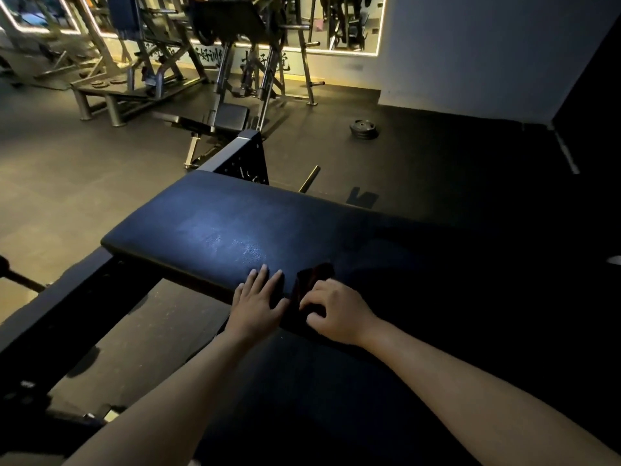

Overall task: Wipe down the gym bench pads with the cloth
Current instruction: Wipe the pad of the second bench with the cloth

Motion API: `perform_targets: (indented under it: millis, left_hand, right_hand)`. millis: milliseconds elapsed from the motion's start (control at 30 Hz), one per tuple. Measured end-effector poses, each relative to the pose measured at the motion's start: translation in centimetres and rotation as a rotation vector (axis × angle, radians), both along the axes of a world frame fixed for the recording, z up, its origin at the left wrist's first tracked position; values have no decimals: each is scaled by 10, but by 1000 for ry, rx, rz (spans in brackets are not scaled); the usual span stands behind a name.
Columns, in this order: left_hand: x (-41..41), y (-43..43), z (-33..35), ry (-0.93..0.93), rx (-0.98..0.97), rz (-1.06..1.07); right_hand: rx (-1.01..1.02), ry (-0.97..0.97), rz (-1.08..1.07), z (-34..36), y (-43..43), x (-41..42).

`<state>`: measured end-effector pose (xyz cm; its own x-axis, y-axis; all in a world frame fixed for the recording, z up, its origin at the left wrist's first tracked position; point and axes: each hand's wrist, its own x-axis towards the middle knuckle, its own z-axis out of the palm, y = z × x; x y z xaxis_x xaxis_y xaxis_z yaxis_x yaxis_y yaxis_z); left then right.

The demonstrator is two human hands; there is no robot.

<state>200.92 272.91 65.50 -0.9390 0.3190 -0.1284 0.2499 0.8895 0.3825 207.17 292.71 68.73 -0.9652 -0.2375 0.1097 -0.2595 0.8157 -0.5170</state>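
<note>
A long black bench pad (215, 227) stretches across the middle of the view, with a pale streaky patch where the light falls on it. My left hand (257, 302) lies flat on the pad's near edge, fingers straight. Just to its right, my right hand (336, 312) has its fingers curled down onto a dark reddish cloth (314, 275) that lies on the pad. Much of the cloth blends into the shadow. The right half of the pad is very dark.
The bench's black steel frame (60, 317) runs along the lower left. A perforated upright bracket (245, 158) stands behind the pad. Weight machines (235, 82) and a mirror line the back wall. A stack of weight plates (364, 129) lies on the floor.
</note>
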Motion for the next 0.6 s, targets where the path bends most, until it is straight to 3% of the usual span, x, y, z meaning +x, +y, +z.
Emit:
perform_targets:
  millis: [100,167,233,333,467,600]
  left_hand:
    - [0,-8,-4,4,26,-50]
    - [-1,-11,-5,4,7,-79]
    - [-2,-12,-4,-1,-4,-91]
    - [-3,-14,-1,-5,-4,-118]
    - [-10,-27,-3,-1,-12,-226]
    - [-14,-37,-6,68,-66,-316]
  right_hand:
    - [111,91,-10,-5,12,-16]
    - [152,137,-190,-10,21,-39]
    - [163,68,-400,-11,27,-59]
    - [142,-109,-524,-11,21,-62]
    - [-2,23,-543,-18,-2,-37]
    - [112,176,-443,-35,-48,5]
